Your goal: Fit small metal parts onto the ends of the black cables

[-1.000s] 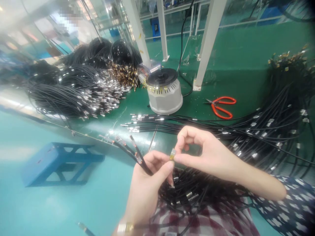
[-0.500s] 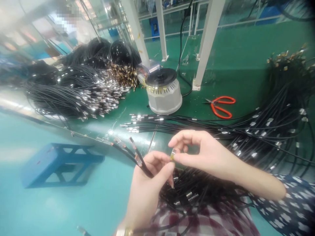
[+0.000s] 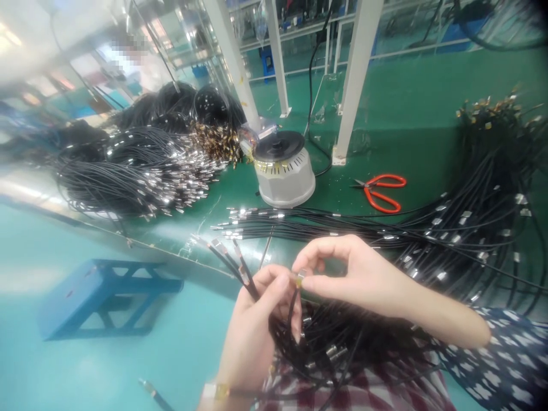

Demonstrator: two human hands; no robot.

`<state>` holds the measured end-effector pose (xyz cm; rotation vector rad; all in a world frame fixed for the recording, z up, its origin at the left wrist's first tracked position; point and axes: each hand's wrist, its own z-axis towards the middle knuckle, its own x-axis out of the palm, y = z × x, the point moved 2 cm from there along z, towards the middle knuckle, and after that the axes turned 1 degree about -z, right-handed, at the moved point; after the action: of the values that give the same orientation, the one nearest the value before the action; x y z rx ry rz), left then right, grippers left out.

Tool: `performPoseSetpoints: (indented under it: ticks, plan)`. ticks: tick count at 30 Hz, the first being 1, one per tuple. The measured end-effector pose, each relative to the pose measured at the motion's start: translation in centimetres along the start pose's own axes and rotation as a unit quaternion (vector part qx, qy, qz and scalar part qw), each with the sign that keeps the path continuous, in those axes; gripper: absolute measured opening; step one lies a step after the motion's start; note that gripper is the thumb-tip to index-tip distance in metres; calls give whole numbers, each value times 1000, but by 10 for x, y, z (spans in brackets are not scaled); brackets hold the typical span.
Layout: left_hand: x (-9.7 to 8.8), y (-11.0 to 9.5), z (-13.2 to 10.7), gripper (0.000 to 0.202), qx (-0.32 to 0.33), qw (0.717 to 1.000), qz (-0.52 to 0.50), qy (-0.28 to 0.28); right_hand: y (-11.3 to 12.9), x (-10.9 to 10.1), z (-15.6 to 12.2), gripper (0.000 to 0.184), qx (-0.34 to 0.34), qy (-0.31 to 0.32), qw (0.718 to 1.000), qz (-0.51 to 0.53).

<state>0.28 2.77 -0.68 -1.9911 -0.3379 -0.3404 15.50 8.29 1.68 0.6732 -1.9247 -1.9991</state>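
Note:
My left hand (image 3: 257, 319) is closed around several black cables (image 3: 252, 291), whose bare metal connectors poke out past the thumb to the upper left. Its thumb and forefinger press together close to one more cable end. From the right, my right hand (image 3: 342, 265) pinches that end, a small metal connector (image 3: 302, 274) with a bit of yellow tape (image 3: 298, 282) on it, between thumb and forefinger. Both sets of fingertips nearly meet there. Below them, a thick heap of black cables (image 3: 363, 325) lies over my checked lap. Fingers partly hide the taped end.
Behind my hands, a row of cables (image 3: 291, 227) lies across the green table. Further back stand a round white tape dispenser (image 3: 285, 182) with yellow tabs and red-handled scissors (image 3: 383, 191). Cable bundles (image 3: 141, 165) fill the left, another pile (image 3: 483, 171) the right. A blue stool (image 3: 107, 297) stands on the floor.
My left thumb has shifted up and left, and a cable now shows beneath the pinched connector. My right fingers have dipped slightly, closer to the left fingertips. The view has tilted a little upward.

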Motion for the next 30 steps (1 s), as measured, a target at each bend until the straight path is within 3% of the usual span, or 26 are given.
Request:
performPoseSetpoints:
  ticks: [7, 11, 16, 22, 30]
  plan:
    - [-4, -2, -3, 13, 105, 987, 107, -55, 0, 0, 0, 15, -3, -22, 1000, -22]
    - [-2, -3, 0, 8, 100, 989, 83, -68, -2, 2, -1, 17, -6, -51, 998, -36]
    - [-1, -2, 5, 6, 73, 994, 13, -81, -13, 10, -4, 17, 2, -88, 995, 41]
    - [-3, 0, 6, 7, 91, 991, -13, -92, -32, 24, -6, 16, 38, -155, 987, 31]
    - [-6, 4, 6, 6, 102, 990, -15, -93, -29, 37, -2, 15, 41, -118, 986, 107]
